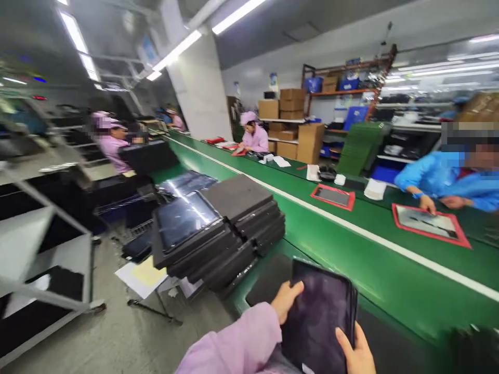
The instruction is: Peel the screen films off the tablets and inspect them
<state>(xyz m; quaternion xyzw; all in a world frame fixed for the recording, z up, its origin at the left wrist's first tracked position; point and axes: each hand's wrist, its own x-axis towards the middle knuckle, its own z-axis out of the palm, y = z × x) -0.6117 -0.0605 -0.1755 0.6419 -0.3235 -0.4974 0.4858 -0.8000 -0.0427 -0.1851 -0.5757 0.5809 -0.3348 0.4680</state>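
A dark, glossy flat panel point(317, 311) is held tilted in front of me, with layered edges along its right side. I cannot tell how many panels are in it. My left hand point(286, 300) grips its left edge, thumb on the face. On the lower right edge, my right hand point(356, 350) is closed with the thumb in front and fingers behind. A small white label shows near the bottom of the face. Under and behind the panel lies a black mat point(265, 283) on the green bench.
To the left stand stacked dark foam trays point(241, 200), a film-covered panel point(187, 221) on top. A green conveyor point(312, 234) with a white line runs past. Across it, a co-worker in blue point(424, 171) touches a red-framed panel point(429, 223). A metal rack point(58, 228) stands left.
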